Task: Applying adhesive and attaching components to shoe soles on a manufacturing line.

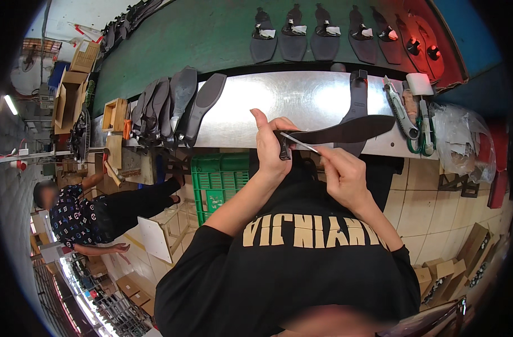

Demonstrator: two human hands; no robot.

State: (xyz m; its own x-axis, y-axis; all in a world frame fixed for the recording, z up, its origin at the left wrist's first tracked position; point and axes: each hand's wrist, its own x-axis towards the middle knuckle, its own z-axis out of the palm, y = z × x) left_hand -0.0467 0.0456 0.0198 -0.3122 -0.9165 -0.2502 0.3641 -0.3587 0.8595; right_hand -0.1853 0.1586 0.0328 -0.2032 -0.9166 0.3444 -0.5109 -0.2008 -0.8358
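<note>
My left hand (271, 147) grips the heel end of a black heeled shoe sole (352, 130), its thumb sticking up. The sole's toe end points right above the metal worktop. My right hand (345, 175) pinches a thin, pale rod-like tool (301, 142); its far tip lies at the sole's heel end, by my left fingers. The tool's exact kind is too small to tell. Beyond the held sole, another black heeled sole (358, 98) lies on the worktop, partly hidden by it.
The metal worktop (256, 95) carries several dark soles (161, 106) at left. At right lie a utility knife (401, 109), green-handled scissors (422, 132) and a plastic bag (461, 140). Behind, a green belt (200, 39) bears shoe parts. A green crate (214, 182) stands below; a co-worker (88, 213) is at left.
</note>
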